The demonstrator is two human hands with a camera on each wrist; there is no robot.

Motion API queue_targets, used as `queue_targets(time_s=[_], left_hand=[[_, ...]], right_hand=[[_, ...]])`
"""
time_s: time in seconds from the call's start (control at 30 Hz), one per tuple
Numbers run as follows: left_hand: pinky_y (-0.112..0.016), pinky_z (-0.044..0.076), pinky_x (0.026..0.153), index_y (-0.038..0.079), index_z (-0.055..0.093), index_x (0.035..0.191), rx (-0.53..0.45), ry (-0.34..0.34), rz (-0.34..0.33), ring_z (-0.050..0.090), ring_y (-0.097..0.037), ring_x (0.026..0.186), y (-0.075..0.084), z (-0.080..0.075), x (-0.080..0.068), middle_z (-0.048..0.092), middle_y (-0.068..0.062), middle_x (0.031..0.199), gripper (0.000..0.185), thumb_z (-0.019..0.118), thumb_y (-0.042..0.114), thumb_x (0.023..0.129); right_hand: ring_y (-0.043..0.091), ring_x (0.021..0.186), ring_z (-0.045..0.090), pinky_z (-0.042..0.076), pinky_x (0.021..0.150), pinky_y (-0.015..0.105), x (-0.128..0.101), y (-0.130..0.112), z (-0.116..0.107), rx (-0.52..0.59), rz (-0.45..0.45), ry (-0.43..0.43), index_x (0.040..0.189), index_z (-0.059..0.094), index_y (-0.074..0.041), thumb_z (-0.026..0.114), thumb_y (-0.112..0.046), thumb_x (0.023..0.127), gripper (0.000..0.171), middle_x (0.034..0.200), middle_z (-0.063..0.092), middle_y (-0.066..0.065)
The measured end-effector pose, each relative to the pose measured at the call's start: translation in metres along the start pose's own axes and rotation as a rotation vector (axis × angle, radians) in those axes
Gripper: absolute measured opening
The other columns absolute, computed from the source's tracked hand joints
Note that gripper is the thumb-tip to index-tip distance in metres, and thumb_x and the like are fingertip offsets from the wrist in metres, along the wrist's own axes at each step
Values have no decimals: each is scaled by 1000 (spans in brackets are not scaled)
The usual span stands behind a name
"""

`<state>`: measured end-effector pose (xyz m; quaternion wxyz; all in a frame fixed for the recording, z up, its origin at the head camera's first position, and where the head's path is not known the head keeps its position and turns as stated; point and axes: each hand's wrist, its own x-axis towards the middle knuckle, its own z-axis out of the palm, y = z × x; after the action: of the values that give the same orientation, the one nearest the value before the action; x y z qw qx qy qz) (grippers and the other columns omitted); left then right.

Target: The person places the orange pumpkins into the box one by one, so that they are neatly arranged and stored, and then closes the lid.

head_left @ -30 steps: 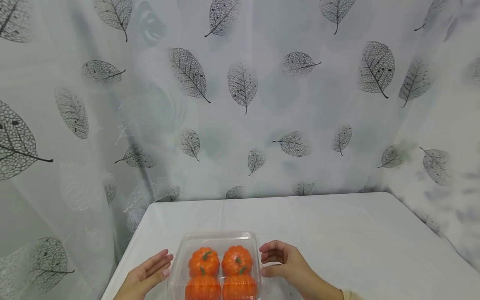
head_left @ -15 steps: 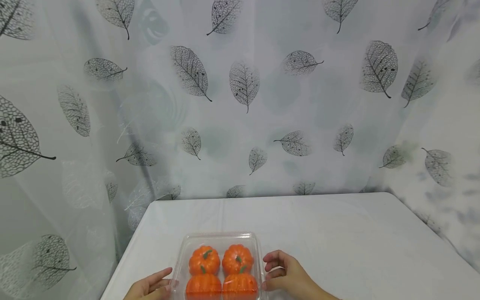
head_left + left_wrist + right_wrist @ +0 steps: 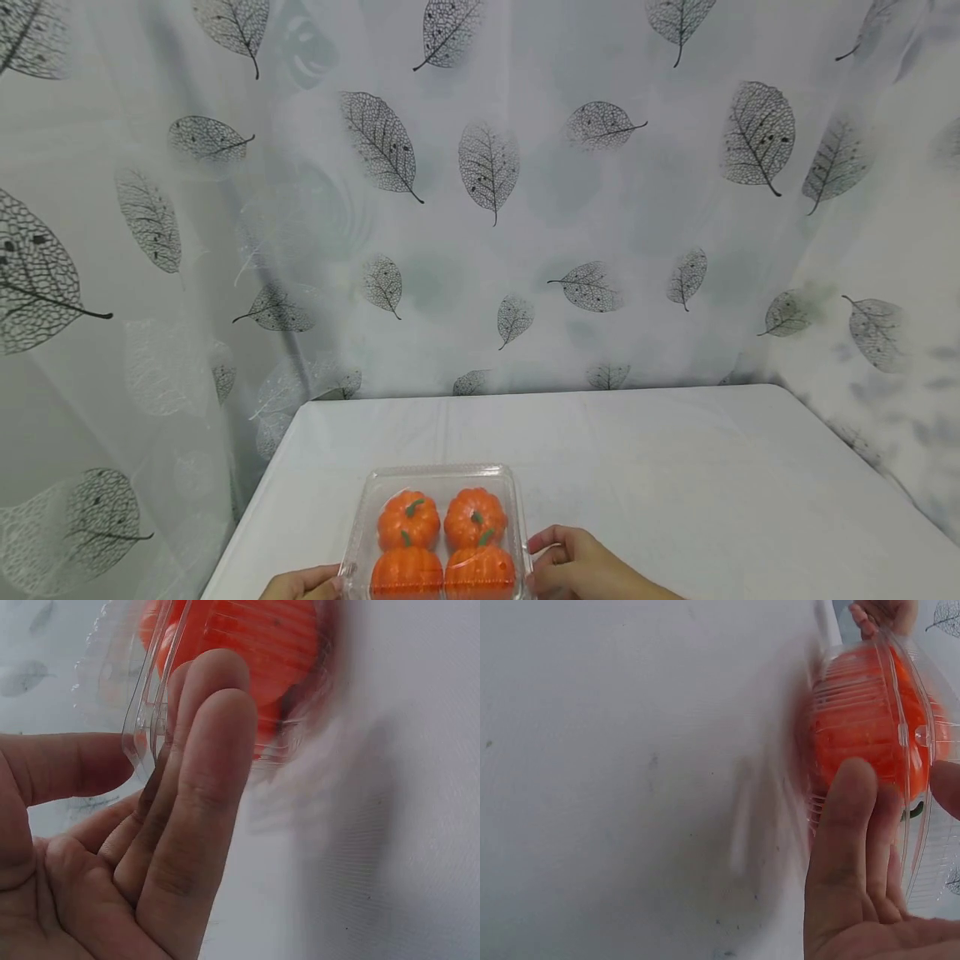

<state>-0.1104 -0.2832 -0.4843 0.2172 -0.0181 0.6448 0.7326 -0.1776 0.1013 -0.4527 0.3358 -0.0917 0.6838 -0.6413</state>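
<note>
A clear plastic clamshell box point(image 3: 440, 475) holding several orange toy pumpkins point(image 3: 408, 518) sits at the near edge of the white table point(image 3: 675, 467). My left hand point(image 3: 309, 583) is against the box's left side. In the left wrist view my left hand point(image 3: 166, 724) has its thumb over the box rim point(image 3: 148, 690) and straight fingers under it. My right hand point(image 3: 573, 567) holds the right side. In the right wrist view my right hand point(image 3: 877, 825) has its fingers under the box point(image 3: 870, 697) and the thumb over the lid edge. Both hands are partly cut off by the frame.
A translucent curtain point(image 3: 480, 167) printed with grey leaves hangs behind and to both sides of the table. The table's left edge point(image 3: 255, 508) runs close to the box. White tabletop stretches to the right and back.
Both hands drew back toward me and closed in on the box's sides, from hovering beside it to holding its rim. The box stayed in about the same place.
</note>
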Motion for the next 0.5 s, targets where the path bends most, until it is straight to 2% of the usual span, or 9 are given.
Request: queue_targets(time_s=[0.2, 0.33, 0.5], left_hand=[[-44, 49, 77, -20, 43, 123, -51, -15, 10, 60, -34, 95, -4, -1, 0, 59, -24, 109, 63, 59, 30, 88], [-43, 48, 78, -19, 41, 125, -111, -90, 27, 59, -35, 98, -5, -5, 0, 58, -25, 112, 58, 57, 24, 89], [-41, 47, 80, -19, 39, 127, -163, -201, 51, 57, -34, 102, -6, -11, 2, 56, -27, 114, 52, 54, 15, 91]], right_hand=[[5, 57, 52, 45, 51, 16, -3, 7, 0, -33, -57, -161, 85, 62, 1, 60, -14, 83, 15, 68, 60, 2], [4, 52, 52, 43, 46, 15, -6, 8, 1, -53, -67, -212, 76, 65, -3, 58, -19, 87, 21, 63, 59, 0], [4, 51, 53, 43, 44, 15, -7, 10, 1, -45, -73, -222, 74, 67, -2, 58, -20, 87, 24, 61, 61, 1]])
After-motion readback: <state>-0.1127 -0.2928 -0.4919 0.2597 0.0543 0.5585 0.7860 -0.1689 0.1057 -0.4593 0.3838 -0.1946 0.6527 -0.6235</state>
